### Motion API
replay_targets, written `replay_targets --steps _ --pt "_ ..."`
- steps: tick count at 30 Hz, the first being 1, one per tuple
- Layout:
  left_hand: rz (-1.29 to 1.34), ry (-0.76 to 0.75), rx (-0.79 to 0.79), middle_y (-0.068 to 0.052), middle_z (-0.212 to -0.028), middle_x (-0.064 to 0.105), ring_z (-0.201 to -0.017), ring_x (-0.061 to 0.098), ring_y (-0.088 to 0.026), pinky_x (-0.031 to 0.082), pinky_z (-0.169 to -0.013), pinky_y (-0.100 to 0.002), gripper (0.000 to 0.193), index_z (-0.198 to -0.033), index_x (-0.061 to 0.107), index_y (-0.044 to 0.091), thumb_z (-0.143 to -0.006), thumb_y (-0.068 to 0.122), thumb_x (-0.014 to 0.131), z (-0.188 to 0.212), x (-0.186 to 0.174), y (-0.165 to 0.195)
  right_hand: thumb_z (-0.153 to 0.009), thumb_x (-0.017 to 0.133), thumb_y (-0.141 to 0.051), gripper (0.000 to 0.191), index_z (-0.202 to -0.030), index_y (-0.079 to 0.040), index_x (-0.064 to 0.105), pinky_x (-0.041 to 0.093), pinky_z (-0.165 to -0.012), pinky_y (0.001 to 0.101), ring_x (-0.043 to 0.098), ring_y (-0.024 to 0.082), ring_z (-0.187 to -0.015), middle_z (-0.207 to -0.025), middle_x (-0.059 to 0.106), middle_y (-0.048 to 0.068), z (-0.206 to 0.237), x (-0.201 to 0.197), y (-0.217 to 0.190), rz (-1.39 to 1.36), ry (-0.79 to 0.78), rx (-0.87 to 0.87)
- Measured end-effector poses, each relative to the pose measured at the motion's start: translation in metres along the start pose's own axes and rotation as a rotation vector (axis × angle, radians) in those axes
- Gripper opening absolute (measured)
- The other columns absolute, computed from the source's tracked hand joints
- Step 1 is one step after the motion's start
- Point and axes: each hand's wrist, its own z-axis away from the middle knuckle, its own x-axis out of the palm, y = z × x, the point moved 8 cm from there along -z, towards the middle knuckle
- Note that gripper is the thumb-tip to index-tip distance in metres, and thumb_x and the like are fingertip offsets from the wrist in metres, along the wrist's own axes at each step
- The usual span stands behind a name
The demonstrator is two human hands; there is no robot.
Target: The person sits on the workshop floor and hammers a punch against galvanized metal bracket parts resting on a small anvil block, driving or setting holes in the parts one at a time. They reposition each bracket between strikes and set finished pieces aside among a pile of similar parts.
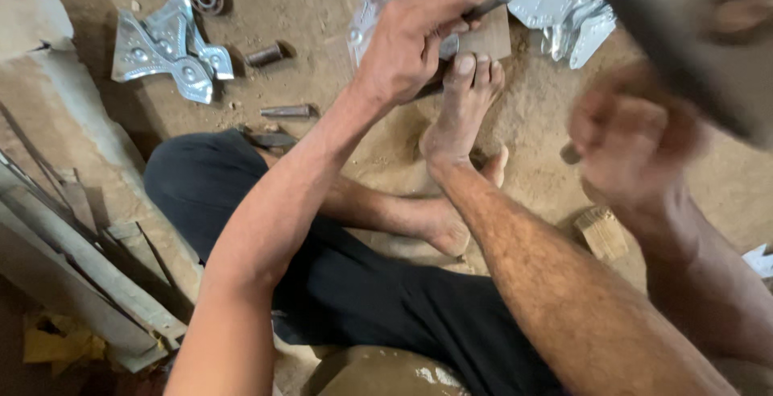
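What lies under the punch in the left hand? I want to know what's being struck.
A shiny sheet-metal piece lies under the punch, held by the left hand; the hand covers the contact point.

Open sandy ground between left hand (411, 41) and right hand (632, 142); bare foot (463, 106) blocks the near side, pressed metal pieces (169, 45) and steel punches (286, 111) clutter the left.

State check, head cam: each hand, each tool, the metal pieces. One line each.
left hand: closed on punch
punch: tilted, tip hidden by the hand
right hand: raised, blurred, gripping hammer
hammer: raised, blurred
sheet: flat under the punch, foot beside it
foot: bare, toes at the sheet
cut pieces: loose on the dirt
chisel: lying flat, untouched
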Motion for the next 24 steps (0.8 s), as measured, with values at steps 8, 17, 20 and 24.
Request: replay_targets --steps 8,17,20,24 --pt "-0.105 -0.010 0.034 -0.017 -0.116 0.072 -0.105 0.073 -0.037 0.060 -0.091 -0.040 0.038 -0.126 0.066 0.003 -0.091 -0.009 0.059 0.002 0.001 0.001 -0.117 0.044 -0.021 0.039 -0.086 -0.002 0.059 0.034 -0.035 0.0245 0.049 0.008 -0.041 -0.059 0.054 0.002 0.016 0.009 0.034 0.179 -0.172 0.378" --pt "-0.082 -0.048 0.026 -0.015 -0.114 0.074 -0.105 0.076 -0.032 0.061 -0.092 -0.037 0.033 -0.125 0.066 0.003 -0.094 -0.008 0.060 0.004 0.004 -0.008 -0.113 0.040 -0.029 0.047 -0.076 -0.006 0.059 0.034 -0.035 0.0265 0.047 0.005 -0.041 -0.057 0.054 0.000 0.017 0.002 0.028 0.025 -0.044 0.222" --pt "0.071 -0.031 -0.096 -0.013 -0.109 0.076 -0.104 0.079 -0.025 0.062 -0.096 -0.035 0.028 -0.124 0.066 0.002 -0.100 -0.008 0.056 0.002 0.002 -0.018 -0.113 0.040 -0.033 0.048 -0.079 -0.005 0.057 0.033 -0.034 0.0259 0.046 0.005 -0.041 -0.057 0.052 0.000 0.021 0.008 0.029 -0.018 -0.067 0.271" --pt "0.240 0.019 -0.134 -0.012 -0.110 0.075 -0.106 0.079 -0.024 0.063 -0.101 -0.034 0.024 -0.125 0.062 0.001 -0.105 -0.009 0.054 -0.003 -0.003 -0.019 -0.113 0.042 -0.039 0.042 -0.085 -0.009 0.054 0.034 -0.035 0.0239 0.043 0.007 -0.042 -0.055 0.047 -0.002 0.023 -0.005 0.006 -0.286 -0.014 0.174"
